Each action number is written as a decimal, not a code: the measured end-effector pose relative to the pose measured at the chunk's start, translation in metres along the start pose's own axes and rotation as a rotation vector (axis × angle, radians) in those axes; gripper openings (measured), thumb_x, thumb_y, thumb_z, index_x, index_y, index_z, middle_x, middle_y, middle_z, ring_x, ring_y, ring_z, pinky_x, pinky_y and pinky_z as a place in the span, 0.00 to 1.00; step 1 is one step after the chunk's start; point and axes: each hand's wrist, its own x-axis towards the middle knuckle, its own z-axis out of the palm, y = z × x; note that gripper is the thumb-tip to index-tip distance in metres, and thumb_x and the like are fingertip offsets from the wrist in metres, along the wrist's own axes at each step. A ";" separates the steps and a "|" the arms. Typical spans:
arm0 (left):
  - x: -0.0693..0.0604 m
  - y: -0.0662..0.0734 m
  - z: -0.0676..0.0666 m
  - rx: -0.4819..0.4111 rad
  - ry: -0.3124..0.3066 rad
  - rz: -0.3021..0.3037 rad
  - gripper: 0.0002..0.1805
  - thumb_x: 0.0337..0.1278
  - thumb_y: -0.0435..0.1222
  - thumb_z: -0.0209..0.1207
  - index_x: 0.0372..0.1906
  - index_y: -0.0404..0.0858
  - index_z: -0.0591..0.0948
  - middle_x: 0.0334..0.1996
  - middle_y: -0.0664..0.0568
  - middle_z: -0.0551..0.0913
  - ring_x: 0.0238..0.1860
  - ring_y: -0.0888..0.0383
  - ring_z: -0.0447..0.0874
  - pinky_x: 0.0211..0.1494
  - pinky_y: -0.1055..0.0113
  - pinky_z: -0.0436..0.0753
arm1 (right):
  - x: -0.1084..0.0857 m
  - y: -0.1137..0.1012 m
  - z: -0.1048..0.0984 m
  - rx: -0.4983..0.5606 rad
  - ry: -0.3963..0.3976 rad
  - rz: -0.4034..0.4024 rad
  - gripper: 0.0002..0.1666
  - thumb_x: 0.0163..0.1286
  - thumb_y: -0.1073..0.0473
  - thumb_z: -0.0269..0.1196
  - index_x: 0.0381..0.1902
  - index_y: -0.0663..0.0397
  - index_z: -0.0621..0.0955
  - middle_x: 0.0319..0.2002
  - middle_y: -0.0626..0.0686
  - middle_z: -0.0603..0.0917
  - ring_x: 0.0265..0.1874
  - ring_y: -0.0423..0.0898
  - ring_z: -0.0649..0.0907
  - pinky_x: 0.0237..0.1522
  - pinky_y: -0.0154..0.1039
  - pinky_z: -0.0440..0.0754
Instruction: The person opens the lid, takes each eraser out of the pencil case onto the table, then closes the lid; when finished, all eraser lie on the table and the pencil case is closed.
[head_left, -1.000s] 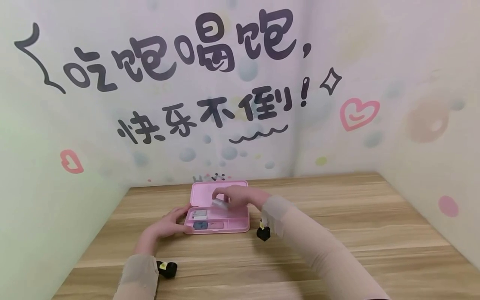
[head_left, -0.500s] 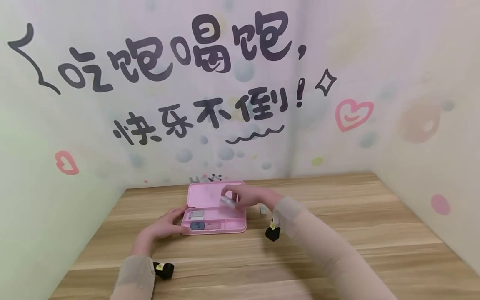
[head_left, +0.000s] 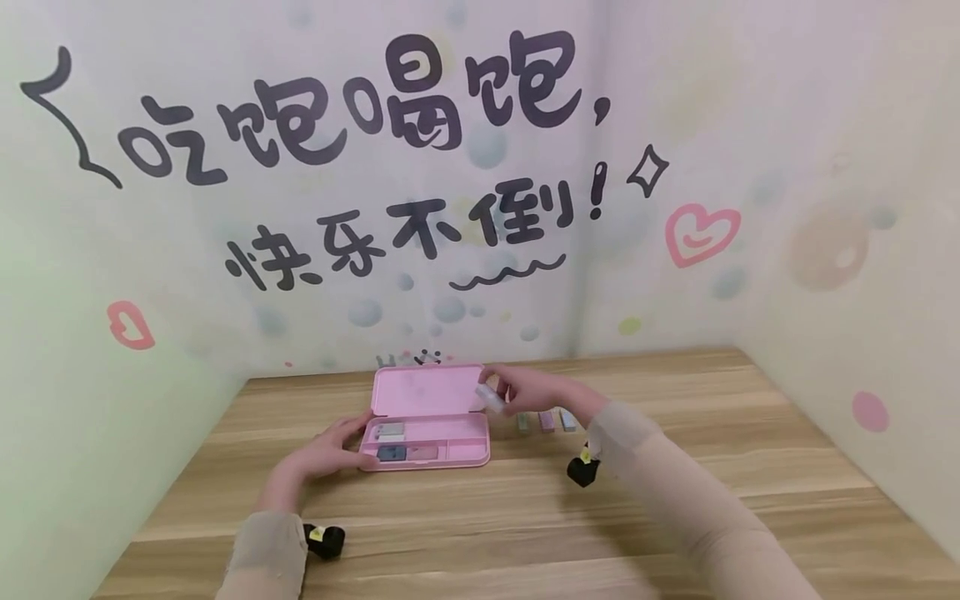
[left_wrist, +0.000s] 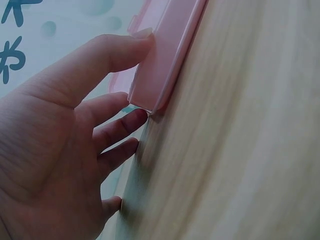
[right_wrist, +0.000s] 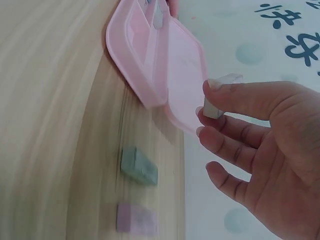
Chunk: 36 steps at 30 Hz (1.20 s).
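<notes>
A pink pencil case (head_left: pixel 450 428) lies open on the table, its lid (head_left: pixel 427 390) folded back toward the wall. My left hand (head_left: pixel 324 452) holds the case's left end, thumb at the front and fingers around the back corner. Between thumb and fingertips, my right hand (head_left: pixel 536 390) pinches a small whitish eraser (right_wrist: pixel 214 111), raised above the table beside the lid's right edge. Inside the case, grey and white erasers (head_left: pixel 390 430) sit in the back compartment. A dark blue eraser (head_left: pixel 391 452) and a pink eraser (head_left: pixel 422 452) share the front row.
Right of the case, a green eraser (head_left: pixel 522 422), a purple eraser (head_left: pixel 547 422) and a light blue eraser (head_left: pixel 568 419) stand in a row on the wooden table (head_left: pixel 465 533). Behind the table rises a wall (head_left: pixel 300 192) with dark lettering.
My right hand has carried the whitish eraser rightward, from over the lid to beyond its right edge. More of the erasers on the table show now. My left hand stays at the case.
</notes>
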 end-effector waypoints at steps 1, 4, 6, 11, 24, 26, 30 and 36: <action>0.000 0.001 0.000 0.001 0.000 -0.001 0.54 0.46 0.53 0.69 0.76 0.41 0.55 0.71 0.33 0.55 0.69 0.31 0.51 0.64 0.31 0.56 | -0.004 0.002 -0.002 0.006 0.004 0.005 0.31 0.63 0.70 0.64 0.62 0.47 0.68 0.41 0.51 0.79 0.37 0.47 0.78 0.42 0.41 0.78; -0.001 0.002 0.000 0.004 0.002 -0.002 0.54 0.47 0.53 0.69 0.76 0.41 0.55 0.71 0.33 0.55 0.69 0.30 0.51 0.63 0.30 0.56 | -0.015 0.009 -0.007 0.044 0.014 0.019 0.31 0.63 0.69 0.64 0.62 0.48 0.68 0.42 0.52 0.78 0.37 0.48 0.77 0.40 0.41 0.78; -0.001 0.002 0.000 0.005 0.000 0.000 0.54 0.47 0.53 0.69 0.76 0.41 0.55 0.71 0.33 0.54 0.69 0.29 0.51 0.63 0.31 0.56 | -0.023 0.015 -0.009 0.065 0.017 0.025 0.31 0.63 0.69 0.64 0.62 0.48 0.68 0.42 0.53 0.78 0.37 0.48 0.77 0.39 0.41 0.78; 0.001 -0.001 0.001 -0.011 -0.009 0.013 0.54 0.48 0.53 0.69 0.76 0.41 0.54 0.71 0.32 0.54 0.69 0.29 0.51 0.64 0.31 0.56 | -0.044 0.029 -0.013 0.106 0.046 0.032 0.31 0.62 0.69 0.65 0.61 0.50 0.68 0.41 0.54 0.78 0.34 0.49 0.78 0.37 0.43 0.79; 0.002 -0.003 0.000 0.019 -0.014 0.022 0.54 0.48 0.54 0.68 0.76 0.40 0.53 0.71 0.30 0.53 0.69 0.28 0.50 0.63 0.30 0.55 | -0.092 0.061 -0.014 0.149 0.189 0.045 0.30 0.60 0.67 0.67 0.58 0.53 0.69 0.37 0.54 0.79 0.35 0.48 0.77 0.38 0.42 0.77; 0.002 -0.001 0.000 0.020 -0.013 0.017 0.54 0.48 0.54 0.68 0.76 0.41 0.54 0.71 0.31 0.54 0.69 0.28 0.50 0.63 0.30 0.56 | -0.098 0.066 -0.015 0.152 0.224 0.050 0.30 0.59 0.67 0.68 0.58 0.54 0.69 0.36 0.54 0.80 0.34 0.48 0.77 0.37 0.42 0.76; 0.001 -0.001 0.000 0.020 -0.014 0.022 0.54 0.49 0.53 0.68 0.76 0.40 0.54 0.71 0.30 0.54 0.69 0.27 0.50 0.63 0.30 0.56 | -0.108 0.078 -0.015 0.173 0.276 0.071 0.31 0.58 0.67 0.69 0.58 0.55 0.69 0.34 0.54 0.80 0.34 0.48 0.77 0.37 0.43 0.76; 0.002 0.000 -0.001 0.010 -0.022 0.018 0.54 0.49 0.53 0.68 0.76 0.40 0.53 0.71 0.31 0.53 0.69 0.28 0.49 0.63 0.30 0.54 | -0.118 0.091 -0.014 0.192 0.323 0.102 0.31 0.57 0.66 0.69 0.57 0.57 0.70 0.32 0.54 0.79 0.32 0.48 0.77 0.37 0.43 0.76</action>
